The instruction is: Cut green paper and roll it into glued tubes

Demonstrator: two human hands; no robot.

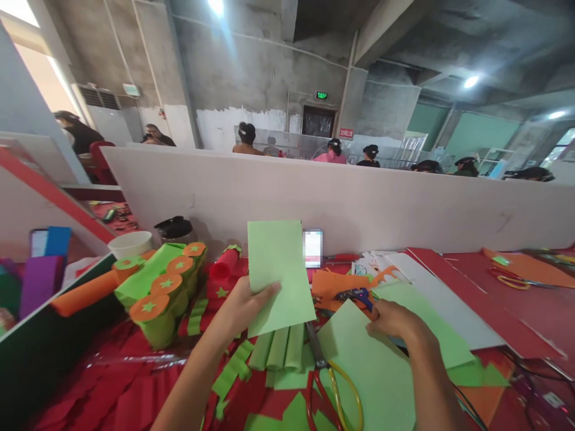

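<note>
My left hand (254,305) pinches an upright light green paper sheet (281,257), thumb on its front face. My right hand (398,320) is at the right, its fingers curled beside a dark blue tool (357,296) and over the edge of a second light green sheet (368,365). What those fingers grip is hard to make out. Between my hands lie scissors (321,362) with red and yellow handles, blades pointing away. Rolled green paper tubes (278,350) sit under the raised sheet.
Green paper cylinders with orange star-marked tops (155,302) stand left, near a white bowl (130,244) and a black-lidded container (174,227). Orange paper pieces (336,284) and a lit phone (313,247) lie ahead, before a white partition (314,194). Other people sit beyond it.
</note>
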